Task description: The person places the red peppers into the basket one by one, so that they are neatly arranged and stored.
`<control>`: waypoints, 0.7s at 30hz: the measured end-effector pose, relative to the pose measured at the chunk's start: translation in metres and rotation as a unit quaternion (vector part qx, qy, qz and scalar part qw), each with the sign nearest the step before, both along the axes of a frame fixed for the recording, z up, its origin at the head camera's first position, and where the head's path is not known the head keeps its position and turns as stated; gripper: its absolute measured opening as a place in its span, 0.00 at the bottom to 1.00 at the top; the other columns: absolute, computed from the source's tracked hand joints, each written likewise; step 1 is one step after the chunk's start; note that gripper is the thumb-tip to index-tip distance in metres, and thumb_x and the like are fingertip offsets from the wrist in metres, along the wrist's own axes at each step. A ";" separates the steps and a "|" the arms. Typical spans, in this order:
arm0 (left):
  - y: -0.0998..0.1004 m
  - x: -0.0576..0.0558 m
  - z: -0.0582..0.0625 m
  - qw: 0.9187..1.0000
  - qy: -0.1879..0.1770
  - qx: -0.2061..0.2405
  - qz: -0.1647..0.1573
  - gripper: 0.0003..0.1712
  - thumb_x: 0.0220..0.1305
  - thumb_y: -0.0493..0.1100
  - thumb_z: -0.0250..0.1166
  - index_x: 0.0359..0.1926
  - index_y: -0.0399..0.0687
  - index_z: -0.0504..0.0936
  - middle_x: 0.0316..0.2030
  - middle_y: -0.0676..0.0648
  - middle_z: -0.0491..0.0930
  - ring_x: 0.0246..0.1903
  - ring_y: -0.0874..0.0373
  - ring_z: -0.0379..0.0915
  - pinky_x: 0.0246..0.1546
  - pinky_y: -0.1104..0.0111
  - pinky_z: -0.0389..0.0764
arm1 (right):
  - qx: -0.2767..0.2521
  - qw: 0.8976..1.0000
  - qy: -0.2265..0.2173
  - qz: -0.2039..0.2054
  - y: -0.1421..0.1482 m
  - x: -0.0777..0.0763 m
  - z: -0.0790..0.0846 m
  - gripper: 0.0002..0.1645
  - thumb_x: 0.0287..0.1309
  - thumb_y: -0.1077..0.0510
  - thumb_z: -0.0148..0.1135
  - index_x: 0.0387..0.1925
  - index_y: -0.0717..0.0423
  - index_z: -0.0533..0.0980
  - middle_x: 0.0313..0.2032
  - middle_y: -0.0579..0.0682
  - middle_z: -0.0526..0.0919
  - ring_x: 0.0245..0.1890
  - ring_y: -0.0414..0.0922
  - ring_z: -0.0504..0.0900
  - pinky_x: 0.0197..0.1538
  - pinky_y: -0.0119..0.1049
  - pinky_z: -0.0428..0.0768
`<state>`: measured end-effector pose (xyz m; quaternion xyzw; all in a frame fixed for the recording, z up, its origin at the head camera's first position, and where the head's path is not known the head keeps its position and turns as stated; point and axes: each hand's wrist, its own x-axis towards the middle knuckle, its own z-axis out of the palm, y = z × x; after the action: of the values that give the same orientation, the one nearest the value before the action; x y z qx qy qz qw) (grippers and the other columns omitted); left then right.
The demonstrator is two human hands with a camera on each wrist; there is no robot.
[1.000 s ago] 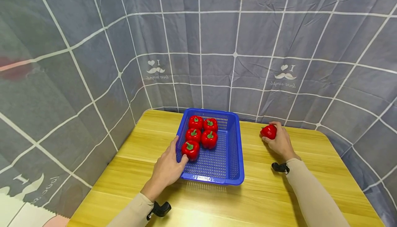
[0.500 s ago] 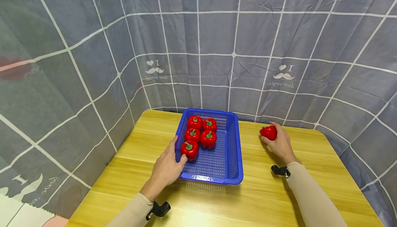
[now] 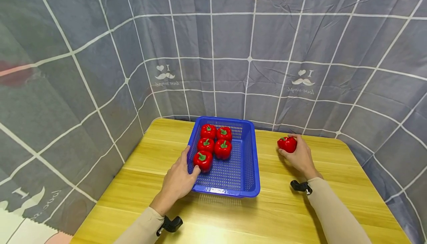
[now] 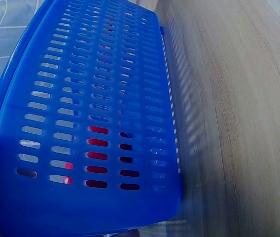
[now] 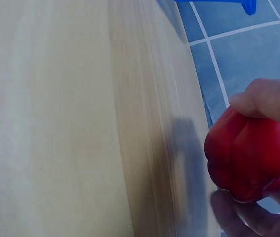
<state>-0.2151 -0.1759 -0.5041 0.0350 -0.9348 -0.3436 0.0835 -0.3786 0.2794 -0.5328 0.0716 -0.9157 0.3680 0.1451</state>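
A blue plastic basket (image 3: pixel 245 170) sits on the table, with several red bell peppers (image 3: pixel 222 149) gathered in its left half, green stems up. My left hand (image 3: pixel 178 179) holds the basket's near left corner, its thumb over the rim beside the nearest pepper (image 3: pixel 202 161). In the left wrist view the slotted basket wall (image 4: pixel 86 108) fills much of the picture, and red shows through the slots. Right of the basket, my right hand (image 3: pixel 301 157) grips another red bell pepper (image 3: pixel 287 145) between thumb and fingers. The right wrist view shows this pepper's lobed end (image 5: pixel 248 158).
The wooden table (image 3: pixel 277 218) carries the basket. A grey curtain with white grid lines (image 3: pixel 233 40) hangs along the back and both sides, close to the table's far edge. Between the basket and the right hand lies a strip of bare wood.
The right hand has shifted slightly toward me with its pepper, whose green stem shows more clearly. The left hand stays at the basket's corner. The whole head view has turned slightly.
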 end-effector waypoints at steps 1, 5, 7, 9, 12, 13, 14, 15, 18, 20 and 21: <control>0.000 0.000 0.000 1.000 0.000 0.000 0.000 0.51 0.83 0.53 0.64 0.96 0.48 0.53 0.87 0.31 0.70 0.80 0.26 0.77 0.76 0.29 0.81 | 0.000 1.000 0.000 0.000 -0.001 0.001 0.000 0.48 0.71 0.57 0.81 0.82 0.65 0.65 0.78 0.78 0.74 0.75 0.80 0.78 0.75 0.77 0.81; 0.000 0.000 0.000 1.000 0.001 0.000 0.000 0.51 0.83 0.53 0.64 0.96 0.48 0.53 0.87 0.32 0.70 0.80 0.26 0.77 0.76 0.29 0.81 | 0.003 1.000 0.001 -0.001 -0.002 0.003 0.000 0.48 0.71 0.56 0.82 0.81 0.65 0.65 0.78 0.77 0.75 0.75 0.79 0.79 0.74 0.77 0.82; 0.000 0.000 0.000 1.000 0.002 0.000 -0.001 0.51 0.83 0.53 0.65 0.96 0.48 0.53 0.87 0.32 0.70 0.80 0.26 0.77 0.76 0.29 0.81 | 0.003 1.000 0.003 -0.002 -0.004 0.005 0.001 0.48 0.71 0.56 0.81 0.81 0.65 0.65 0.77 0.77 0.75 0.74 0.79 0.79 0.74 0.77 0.83; 0.000 0.000 0.000 1.000 0.003 0.000 -0.001 0.51 0.83 0.53 0.65 0.96 0.48 0.52 0.87 0.32 0.70 0.80 0.26 0.77 0.76 0.29 0.81 | 0.003 1.000 0.006 -0.004 -0.005 0.006 0.002 0.48 0.71 0.56 0.82 0.81 0.65 0.65 0.77 0.77 0.76 0.74 0.79 0.79 0.74 0.76 0.83; -0.001 0.000 0.000 1.000 0.004 0.001 -0.001 0.51 0.82 0.53 0.65 0.96 0.48 0.53 0.87 0.32 0.70 0.80 0.26 0.77 0.76 0.29 0.81 | 0.003 1.000 0.008 -0.003 -0.007 0.008 0.004 0.48 0.71 0.56 0.82 0.80 0.66 0.65 0.76 0.78 0.76 0.74 0.79 0.79 0.74 0.77 0.83; -0.001 0.000 0.000 1.000 0.005 0.000 -0.001 0.51 0.82 0.53 0.65 0.96 0.47 0.53 0.87 0.32 0.70 0.80 0.26 0.77 0.76 0.29 0.81 | 0.001 1.000 0.009 -0.003 -0.007 0.008 0.004 0.48 0.70 0.56 0.82 0.80 0.66 0.66 0.76 0.77 0.76 0.73 0.79 0.80 0.74 0.76 0.83; -0.001 0.000 0.000 1.000 0.005 -0.001 -0.001 0.51 0.82 0.53 0.64 0.96 0.47 0.53 0.87 0.32 0.70 0.80 0.26 0.77 0.76 0.29 0.82 | 0.000 1.000 0.009 -0.002 -0.008 0.008 0.004 0.48 0.70 0.55 0.82 0.80 0.66 0.66 0.76 0.77 0.76 0.73 0.79 0.80 0.74 0.77 0.83; -0.001 0.000 0.000 1.000 0.006 -0.002 -0.002 0.51 0.82 0.53 0.64 0.96 0.47 0.53 0.87 0.32 0.70 0.80 0.26 0.77 0.76 0.29 0.82 | -0.003 1.000 0.010 0.000 -0.008 0.008 0.004 0.48 0.69 0.55 0.82 0.79 0.67 0.66 0.76 0.77 0.76 0.73 0.79 0.80 0.74 0.77 0.83; -0.001 0.000 -0.001 1.000 0.009 -0.004 -0.002 0.51 0.82 0.54 0.64 0.95 0.47 0.53 0.87 0.32 0.71 0.79 0.26 0.78 0.75 0.29 0.82 | -0.010 1.000 0.012 0.007 -0.009 0.009 0.004 0.48 0.68 0.53 0.82 0.78 0.67 0.66 0.74 0.78 0.76 0.72 0.80 0.79 0.73 0.78 0.83; -0.001 0.000 -0.001 1.000 0.010 -0.004 -0.002 0.51 0.82 0.54 0.64 0.95 0.47 0.54 0.87 0.32 0.71 0.79 0.25 0.78 0.75 0.29 0.82 | -0.010 1.000 0.019 0.010 -0.007 0.007 0.001 0.49 0.67 0.49 0.83 0.76 0.65 0.67 0.72 0.77 0.76 0.70 0.80 0.79 0.70 0.75 0.87; -0.001 0.000 -0.001 1.000 0.009 -0.004 -0.002 0.51 0.82 0.54 0.64 0.95 0.47 0.54 0.87 0.32 0.70 0.79 0.25 0.78 0.75 0.29 0.82 | -0.011 1.000 0.019 0.012 -0.008 0.007 0.001 0.49 0.67 0.49 0.82 0.76 0.65 0.67 0.72 0.77 0.76 0.69 0.80 0.78 0.70 0.75 0.87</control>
<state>-0.2155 -0.1767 -0.5050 0.0298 -0.9353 -0.3405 0.0919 -0.3712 0.2719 -0.5318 0.0883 -0.9078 0.3782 0.1585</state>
